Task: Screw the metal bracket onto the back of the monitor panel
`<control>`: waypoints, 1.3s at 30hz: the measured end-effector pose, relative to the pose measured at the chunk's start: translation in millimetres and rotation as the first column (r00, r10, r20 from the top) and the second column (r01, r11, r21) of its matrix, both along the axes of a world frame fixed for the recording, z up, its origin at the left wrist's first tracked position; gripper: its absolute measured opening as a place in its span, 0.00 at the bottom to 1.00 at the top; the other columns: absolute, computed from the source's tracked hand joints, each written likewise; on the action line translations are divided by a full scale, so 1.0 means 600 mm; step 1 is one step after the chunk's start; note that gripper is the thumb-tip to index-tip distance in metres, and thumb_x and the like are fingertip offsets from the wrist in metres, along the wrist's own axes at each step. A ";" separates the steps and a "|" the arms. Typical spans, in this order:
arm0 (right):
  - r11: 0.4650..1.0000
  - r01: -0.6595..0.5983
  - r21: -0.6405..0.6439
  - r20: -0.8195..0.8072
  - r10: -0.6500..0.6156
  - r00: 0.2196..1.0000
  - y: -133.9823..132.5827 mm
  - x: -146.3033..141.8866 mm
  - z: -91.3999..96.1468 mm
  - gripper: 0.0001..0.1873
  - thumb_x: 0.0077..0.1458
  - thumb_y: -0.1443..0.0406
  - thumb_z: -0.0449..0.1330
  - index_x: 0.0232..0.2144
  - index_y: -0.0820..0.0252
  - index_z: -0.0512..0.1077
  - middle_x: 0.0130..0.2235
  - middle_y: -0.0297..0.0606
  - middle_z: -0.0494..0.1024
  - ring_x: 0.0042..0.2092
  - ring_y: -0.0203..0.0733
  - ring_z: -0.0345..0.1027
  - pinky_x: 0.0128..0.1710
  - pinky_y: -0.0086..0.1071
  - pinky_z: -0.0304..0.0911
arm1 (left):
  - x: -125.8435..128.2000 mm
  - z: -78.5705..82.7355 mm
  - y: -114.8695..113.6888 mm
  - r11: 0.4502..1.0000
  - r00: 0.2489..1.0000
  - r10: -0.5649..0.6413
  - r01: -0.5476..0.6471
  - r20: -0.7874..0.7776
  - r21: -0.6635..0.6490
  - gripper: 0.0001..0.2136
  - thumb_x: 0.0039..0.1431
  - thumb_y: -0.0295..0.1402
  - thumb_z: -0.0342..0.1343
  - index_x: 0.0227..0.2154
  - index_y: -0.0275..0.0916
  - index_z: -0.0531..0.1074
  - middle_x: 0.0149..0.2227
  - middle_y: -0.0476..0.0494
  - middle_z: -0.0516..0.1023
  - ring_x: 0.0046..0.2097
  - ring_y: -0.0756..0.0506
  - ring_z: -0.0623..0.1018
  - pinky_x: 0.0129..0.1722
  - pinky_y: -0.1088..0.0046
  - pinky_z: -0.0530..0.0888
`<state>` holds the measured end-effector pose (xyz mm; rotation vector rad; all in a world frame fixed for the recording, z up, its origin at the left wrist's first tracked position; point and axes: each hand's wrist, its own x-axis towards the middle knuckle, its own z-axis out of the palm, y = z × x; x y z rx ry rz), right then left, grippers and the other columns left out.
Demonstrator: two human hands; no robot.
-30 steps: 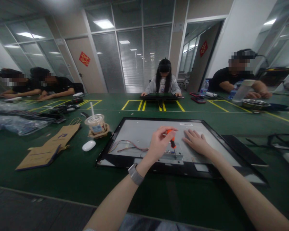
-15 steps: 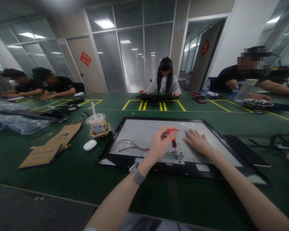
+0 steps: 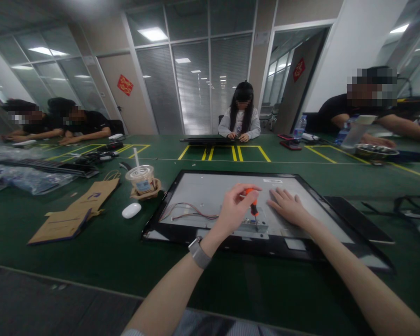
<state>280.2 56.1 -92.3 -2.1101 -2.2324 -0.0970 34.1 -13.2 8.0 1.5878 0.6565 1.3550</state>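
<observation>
A flat display panel [image 3: 199, 186] with a black frame and grey back lies on the green table in front of me. My left hand [image 3: 236, 205], with a watch [image 3: 199, 252] on its wrist, is closed round the orange-and-black handle of a screwdriver [image 3: 254, 205]. The screwdriver stands nearly upright, its tip down at a small metal bracket [image 3: 262, 227] near the panel's front edge. My right hand [image 3: 289, 205] rests flat on the panel's grey back, fingers spread, holding nothing. Thin coloured wires [image 3: 192, 211] lie on the panel to the left.
Left of the panel are an iced drink cup [image 3: 142, 179], a white mouse [image 3: 131, 210] and brown paper bags [image 3: 68, 214]. A dark flat board [image 3: 360, 219] lies at the right. Across the table [image 3: 108, 261] a person [image 3: 241, 114] sits behind another dark panel [image 3: 206, 139].
My hands and the screwdriver hold nearly the same pose. Across the table, the person's hands have come together, and the dark panel there has shifted left.
</observation>
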 end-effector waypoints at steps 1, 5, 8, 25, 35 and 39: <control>1.000 0.000 -0.003 0.001 0.000 1.000 0.000 0.000 0.001 0.35 0.60 0.50 0.36 0.63 0.61 0.54 0.66 0.49 0.51 0.65 0.59 0.43 0.58 0.61 0.45 | 0.000 -0.001 0.000 1.000 1.000 -0.003 0.003 0.000 0.003 0.09 0.58 0.36 0.54 0.35 0.38 0.76 0.34 0.44 0.72 0.34 0.50 0.70 0.35 0.75 0.69; 1.000 -0.001 -0.011 0.011 0.001 1.000 -0.001 0.000 0.002 0.35 0.60 0.50 0.36 0.63 0.61 0.54 0.66 0.48 0.51 0.65 0.59 0.42 0.58 0.61 0.44 | 0.001 -0.001 0.000 1.000 1.000 0.002 -0.002 -0.002 0.004 0.09 0.58 0.36 0.55 0.35 0.38 0.76 0.35 0.44 0.72 0.34 0.50 0.71 0.35 0.74 0.69; 1.000 -0.003 -0.012 0.013 0.003 1.000 -0.001 0.000 0.003 0.34 0.60 0.51 0.36 0.63 0.60 0.54 0.66 0.48 0.51 0.65 0.59 0.42 0.58 0.61 0.45 | 0.000 -0.001 0.000 1.000 1.000 -0.001 0.001 -0.007 0.007 0.09 0.58 0.36 0.54 0.35 0.38 0.76 0.35 0.44 0.72 0.34 0.50 0.71 0.35 0.74 0.69; 1.000 -0.015 0.002 0.011 0.015 1.000 -0.001 0.000 0.001 0.35 0.60 0.50 0.35 0.63 0.62 0.55 0.66 0.50 0.51 0.65 0.60 0.44 0.58 0.61 0.45 | 0.000 -0.006 0.002 1.000 1.000 -0.003 0.003 0.004 0.015 0.09 0.58 0.35 0.54 0.36 0.38 0.76 0.35 0.44 0.72 0.34 0.50 0.70 0.35 0.75 0.69; 1.000 -0.001 -0.007 0.013 0.001 1.000 -0.002 -0.002 0.003 0.35 0.60 0.50 0.36 0.63 0.61 0.54 0.67 0.48 0.50 0.65 0.59 0.43 0.59 0.60 0.44 | 0.000 -0.005 0.001 1.000 1.000 -0.002 0.002 -0.001 0.018 0.09 0.59 0.36 0.54 0.36 0.38 0.76 0.34 0.45 0.71 0.33 0.51 0.70 0.35 0.75 0.69; 1.000 0.000 0.003 0.009 0.000 1.000 0.000 0.000 0.001 0.35 0.60 0.50 0.36 0.63 0.60 0.54 0.66 0.48 0.51 0.65 0.59 0.43 0.58 0.60 0.45 | 0.000 -0.007 0.002 1.000 1.000 0.000 0.000 -0.001 0.025 0.09 0.58 0.36 0.54 0.36 0.38 0.76 0.33 0.45 0.71 0.33 0.51 0.70 0.35 0.75 0.69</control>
